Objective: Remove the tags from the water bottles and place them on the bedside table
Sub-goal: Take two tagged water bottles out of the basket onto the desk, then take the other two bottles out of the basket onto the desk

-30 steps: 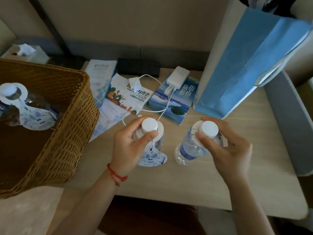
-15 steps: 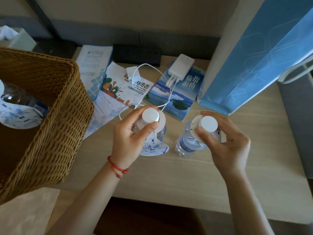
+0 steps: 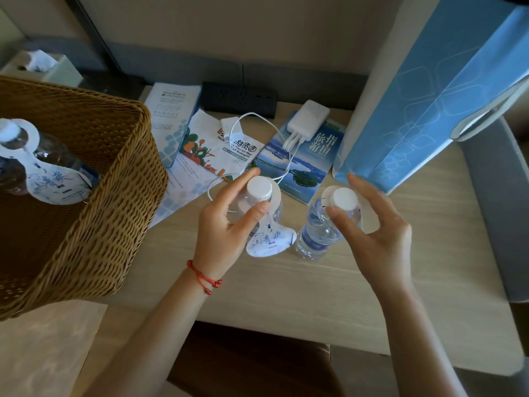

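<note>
Two clear water bottles stand on the pale wooden bedside table. My left hand pinches the neck of the left bottle, just below its white cap. That bottle's blue-and-white paper tag hangs from the neck toward me. My right hand is beside the right bottle with fingers spread. Its thumb touches the white tag ring under the cap, and the index finger is off the cap. A third tagged bottle lies in the wicker basket.
Brochures, a white power bank with cables and a black power strip lie behind the bottles. A tall blue paper bag stands at the right rear. A tissue box is at far left, and a grey chair edge at right.
My right hand has loosened from the right bottle's cap and its fingers have spread. My left hand keeps its hold on the left bottle. The view has shifted slightly.
</note>
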Motion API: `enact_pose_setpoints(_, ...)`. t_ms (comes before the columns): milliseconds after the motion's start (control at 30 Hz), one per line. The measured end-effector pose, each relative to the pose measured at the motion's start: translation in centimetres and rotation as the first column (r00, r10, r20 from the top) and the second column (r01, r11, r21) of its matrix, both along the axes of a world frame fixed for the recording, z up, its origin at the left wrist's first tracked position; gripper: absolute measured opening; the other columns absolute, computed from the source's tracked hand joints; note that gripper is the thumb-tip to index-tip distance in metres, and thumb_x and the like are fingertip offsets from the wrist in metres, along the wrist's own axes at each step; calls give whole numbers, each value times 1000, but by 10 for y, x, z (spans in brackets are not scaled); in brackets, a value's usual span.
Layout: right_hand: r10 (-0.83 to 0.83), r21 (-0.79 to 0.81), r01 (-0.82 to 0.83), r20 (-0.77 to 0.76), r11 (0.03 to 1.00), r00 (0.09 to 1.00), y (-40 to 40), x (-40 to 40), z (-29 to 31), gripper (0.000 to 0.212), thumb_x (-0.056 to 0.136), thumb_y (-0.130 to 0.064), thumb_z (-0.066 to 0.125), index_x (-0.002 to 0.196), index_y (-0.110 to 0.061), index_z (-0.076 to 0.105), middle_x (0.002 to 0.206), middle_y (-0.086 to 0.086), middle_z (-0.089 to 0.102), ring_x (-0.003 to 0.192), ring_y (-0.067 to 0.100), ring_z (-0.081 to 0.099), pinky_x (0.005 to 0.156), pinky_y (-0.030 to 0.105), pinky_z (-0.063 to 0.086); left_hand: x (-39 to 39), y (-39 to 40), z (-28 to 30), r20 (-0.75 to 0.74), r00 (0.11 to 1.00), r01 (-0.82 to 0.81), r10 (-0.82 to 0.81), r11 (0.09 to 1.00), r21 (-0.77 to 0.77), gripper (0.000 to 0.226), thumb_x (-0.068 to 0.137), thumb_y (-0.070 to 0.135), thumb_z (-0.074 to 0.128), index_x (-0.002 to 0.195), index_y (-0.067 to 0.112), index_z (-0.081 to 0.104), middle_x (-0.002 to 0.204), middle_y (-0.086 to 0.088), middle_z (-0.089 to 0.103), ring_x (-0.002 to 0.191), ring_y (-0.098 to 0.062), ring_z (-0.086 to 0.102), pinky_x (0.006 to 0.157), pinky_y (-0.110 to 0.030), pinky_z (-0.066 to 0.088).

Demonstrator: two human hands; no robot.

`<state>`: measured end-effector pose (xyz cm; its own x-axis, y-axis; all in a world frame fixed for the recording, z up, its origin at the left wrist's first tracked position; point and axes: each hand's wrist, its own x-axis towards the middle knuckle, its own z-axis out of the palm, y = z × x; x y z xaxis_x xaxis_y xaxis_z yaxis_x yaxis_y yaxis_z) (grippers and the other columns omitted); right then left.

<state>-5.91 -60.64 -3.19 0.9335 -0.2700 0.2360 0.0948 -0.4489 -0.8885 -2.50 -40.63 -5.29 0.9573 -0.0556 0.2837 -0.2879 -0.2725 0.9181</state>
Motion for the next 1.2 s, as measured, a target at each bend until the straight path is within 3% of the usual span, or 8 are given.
enact_pose_setpoints(233, 64, -153, -46, 110, 987, 992, -1, -29, 15, 50, 77, -35, 65, 123, -18, 55, 126, -7, 53, 122, 9, 48, 100, 12, 34, -41, 13, 19, 123, 986, -134, 111, 971, 198, 46, 87, 24, 56, 124, -1, 52, 127, -13, 57, 122, -20, 50, 103, -29, 40)
enact_pose_setpoints(400, 173, -223, -133, 171, 966, 970, 10, -52, 19, 47, 82, -31, 64, 123, -9, 56, 123, -2, 53, 118, 14, 50, 100, 15, 36, -88, 29, 22, 239, 948, -295, 209, 861, 416, 48, 86, 30, 53, 121, -3, 54, 126, -18, 56, 121, -31, 50, 102, -44, 41)
enact_pose_setpoints(533, 264, -244, -211, 208, 947, 942, 28, -65, 18, 44, 81, -27, 64, 120, -8, 58, 120, -3, 54, 116, 4, 46, 99, 10, 33, -126, 49, 25, 276, 903, -429, 331, 751, 503, 49, 86, 33, 53, 119, -3, 56, 124, -21, 58, 118, -35, 51, 94, -54, 44)
enact_pose_setpoints(800, 531, -310, -469, 155, 827, 833, 103, -94, 30, 45, 83, -34, 60, 122, -10, 58, 127, 9, 59, 120, 15, 49, 99, 31, 40, -217, 106, 37, 191, 764, -574, 617, 512, 639, 59, 88, 46, 37, 130, 6, 47, 137, -14, 48, 130, -31, 40, 104, -48, 34)
enact_pose_setpoints(867, 589, -328, -523, 144, 787, 795, 125, -104, 33, 46, 83, -34, 60, 122, -9, 58, 127, 10, 58, 120, 18, 50, 98, 30, 39, -239, 120, 40, 168, 713, -596, 680, 462, 657, 60, 88, 47, 34, 131, 7, 47, 139, -13, 47, 130, -30, 40, 103, -48, 33)
enact_pose_setpoints(967, 670, -353, -596, 135, 721, 730, 159, -121, 35, 45, 84, -31, 64, 121, -6, 58, 126, 12, 59, 117, 11, 46, 98, 23, 34, -269, 143, 39, 153, 658, -617, 737, 412, 671, 58, 88, 45, 38, 129, 4, 48, 136, -16, 49, 128, -33, 43, 101, -52, 38)
enact_pose_setpoints(1100, 745, -383, -665, 101, 641, 660, 202, -145, 33, 44, 84, -25, 64, 122, -4, 58, 126, 15, 59, 119, 27, 53, 99, 41, 43, -303, 174, 34, 130, 606, -628, 785, 372, 684, 54, 86, 37, 51, 128, 3, 49, 135, -17, 50, 127, -35, 43, 101, -55, 37)
enact_pose_setpoints(1200, 761, -375, -692, 57, 617, 647, 231, -160, 32, 49, 84, -33, 57, 125, -6, 55, 131, 14, 56, 123, 26, 49, 102, 39, 39, -322, 200, 32, 108, 601, -620, 792, 376, 689, 54, 87, 37, 48, 130, 4, 48, 137, -16, 48, 129, -34, 41, 101, -55, 36)
